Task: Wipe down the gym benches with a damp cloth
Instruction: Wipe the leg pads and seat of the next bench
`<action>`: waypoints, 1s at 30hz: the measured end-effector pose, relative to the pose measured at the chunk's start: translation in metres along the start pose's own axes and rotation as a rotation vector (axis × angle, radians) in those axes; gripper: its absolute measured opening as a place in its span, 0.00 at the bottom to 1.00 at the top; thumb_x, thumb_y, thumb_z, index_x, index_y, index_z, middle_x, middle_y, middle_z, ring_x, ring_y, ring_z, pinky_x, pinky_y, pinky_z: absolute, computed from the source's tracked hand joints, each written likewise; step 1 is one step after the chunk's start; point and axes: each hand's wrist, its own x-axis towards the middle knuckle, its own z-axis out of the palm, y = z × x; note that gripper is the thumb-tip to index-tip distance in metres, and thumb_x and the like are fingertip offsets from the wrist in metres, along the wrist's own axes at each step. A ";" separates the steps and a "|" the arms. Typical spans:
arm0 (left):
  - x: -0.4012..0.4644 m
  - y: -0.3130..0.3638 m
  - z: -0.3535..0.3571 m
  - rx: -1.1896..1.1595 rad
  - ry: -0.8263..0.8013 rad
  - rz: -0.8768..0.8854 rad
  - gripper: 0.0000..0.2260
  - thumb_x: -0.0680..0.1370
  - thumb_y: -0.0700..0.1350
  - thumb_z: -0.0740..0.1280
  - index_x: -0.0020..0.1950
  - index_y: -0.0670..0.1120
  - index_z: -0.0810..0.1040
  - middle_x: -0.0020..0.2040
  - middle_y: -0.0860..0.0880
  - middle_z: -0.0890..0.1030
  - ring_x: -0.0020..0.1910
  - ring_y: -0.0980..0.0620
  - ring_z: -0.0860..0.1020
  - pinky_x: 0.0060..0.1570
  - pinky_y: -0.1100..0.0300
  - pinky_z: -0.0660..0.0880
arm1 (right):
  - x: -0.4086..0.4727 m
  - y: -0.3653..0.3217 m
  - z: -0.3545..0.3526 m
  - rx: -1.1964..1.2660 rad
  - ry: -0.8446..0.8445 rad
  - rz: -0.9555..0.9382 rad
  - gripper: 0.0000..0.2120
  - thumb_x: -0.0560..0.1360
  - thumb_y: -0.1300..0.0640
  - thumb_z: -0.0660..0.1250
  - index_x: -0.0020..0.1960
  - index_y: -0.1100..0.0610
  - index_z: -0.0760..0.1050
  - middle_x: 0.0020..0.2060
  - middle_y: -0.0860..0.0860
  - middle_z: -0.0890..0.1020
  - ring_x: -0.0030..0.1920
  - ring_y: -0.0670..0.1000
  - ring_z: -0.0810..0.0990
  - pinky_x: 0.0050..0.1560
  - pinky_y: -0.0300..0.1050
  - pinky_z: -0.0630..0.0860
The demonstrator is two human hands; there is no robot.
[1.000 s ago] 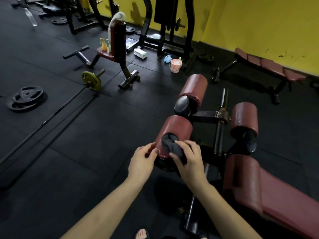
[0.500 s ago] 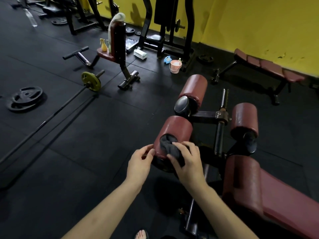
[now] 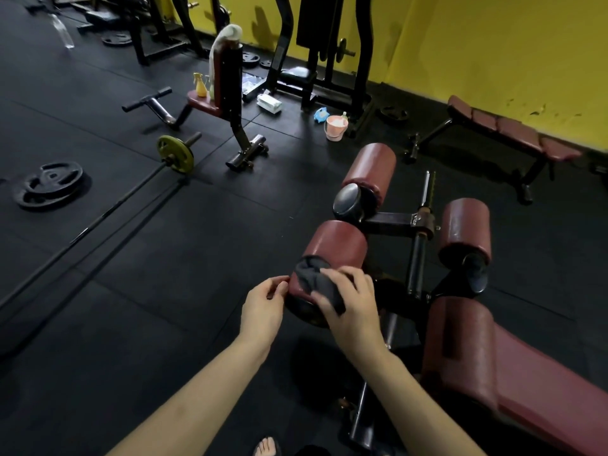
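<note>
My right hand (image 3: 353, 311) curls over the dark cloth (image 3: 317, 284), pressing it against the near end of the roller pad (image 3: 332, 248) on the bench (image 3: 513, 366). My left hand (image 3: 263, 307) sits just left of that pad, fingers curled with the fingertips touching its edge; it holds nothing that I can see. Beyond my hands stand two more maroon rollers (image 3: 370, 169). Farther off, past them, a pink bucket (image 3: 336, 127) sits on the floor near the yellow wall (image 3: 493, 44).

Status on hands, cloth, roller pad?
Right hand presses dark cloth on near roller pad. Left hand steadies the pad's end, fingers curled. Nothing in the way.
</note>
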 end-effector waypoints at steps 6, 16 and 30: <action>-0.008 0.001 0.005 0.035 -0.035 0.061 0.16 0.81 0.60 0.66 0.65 0.56 0.81 0.58 0.60 0.81 0.59 0.61 0.78 0.60 0.60 0.73 | 0.065 0.046 -0.005 0.041 0.014 0.166 0.19 0.79 0.50 0.73 0.68 0.53 0.78 0.60 0.52 0.76 0.62 0.54 0.71 0.69 0.53 0.70; 0.003 0.002 -0.003 -0.024 -0.060 -0.087 0.11 0.83 0.55 0.65 0.60 0.54 0.84 0.55 0.56 0.85 0.57 0.58 0.81 0.66 0.53 0.74 | 0.000 0.005 0.000 0.060 0.043 0.054 0.19 0.77 0.50 0.75 0.66 0.55 0.80 0.60 0.51 0.76 0.60 0.48 0.71 0.67 0.30 0.62; -0.004 0.008 0.003 -0.110 -0.142 -0.163 0.10 0.84 0.56 0.64 0.49 0.55 0.82 0.44 0.61 0.85 0.48 0.64 0.79 0.47 0.62 0.69 | 0.024 0.011 0.000 0.096 0.055 0.110 0.20 0.78 0.51 0.75 0.67 0.55 0.79 0.60 0.51 0.75 0.61 0.49 0.72 0.68 0.38 0.66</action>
